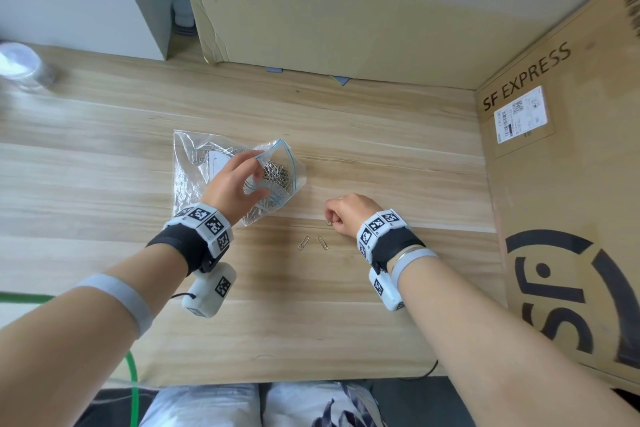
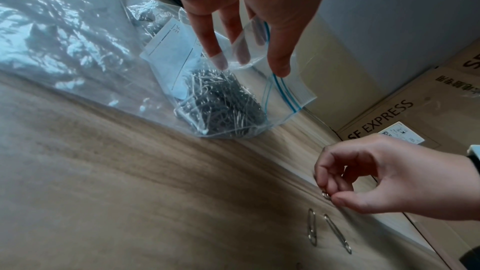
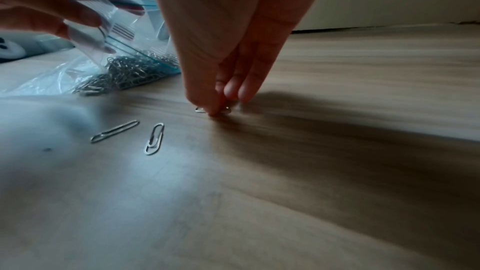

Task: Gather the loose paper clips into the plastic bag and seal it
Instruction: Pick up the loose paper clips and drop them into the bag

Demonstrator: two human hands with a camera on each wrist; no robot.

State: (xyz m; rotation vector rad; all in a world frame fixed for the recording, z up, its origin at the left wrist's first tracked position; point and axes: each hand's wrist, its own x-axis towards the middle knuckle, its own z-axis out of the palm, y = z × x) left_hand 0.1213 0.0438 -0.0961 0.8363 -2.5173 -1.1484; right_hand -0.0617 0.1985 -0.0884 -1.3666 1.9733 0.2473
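Observation:
A clear zip bag [image 1: 194, 166] with a blue seal line lies on the wooden table [image 1: 381, 149], holding a heap of silver paper clips [image 2: 221, 106]. My left hand [image 1: 235, 180] pinches the bag's upper lip [image 2: 246, 48] and holds the mouth open toward the right. My right hand [image 1: 343, 211] is down on the table to the right of the bag, its fingertips [image 3: 215, 108] pinching one paper clip [image 2: 326, 194] at the surface. Two loose paper clips [image 1: 313, 243] lie side by side just in front of that hand, seen also as paper clips [image 3: 153, 139] in the right wrist view.
A large cardboard box [image 1: 561, 184] marked SF EXPRESS walls off the right side. Another cardboard box [image 1: 311, 10] stands along the back. A clear jar [image 1: 24, 66] sits at the far left. A green cable [image 1: 131, 381] hangs by the front left edge.

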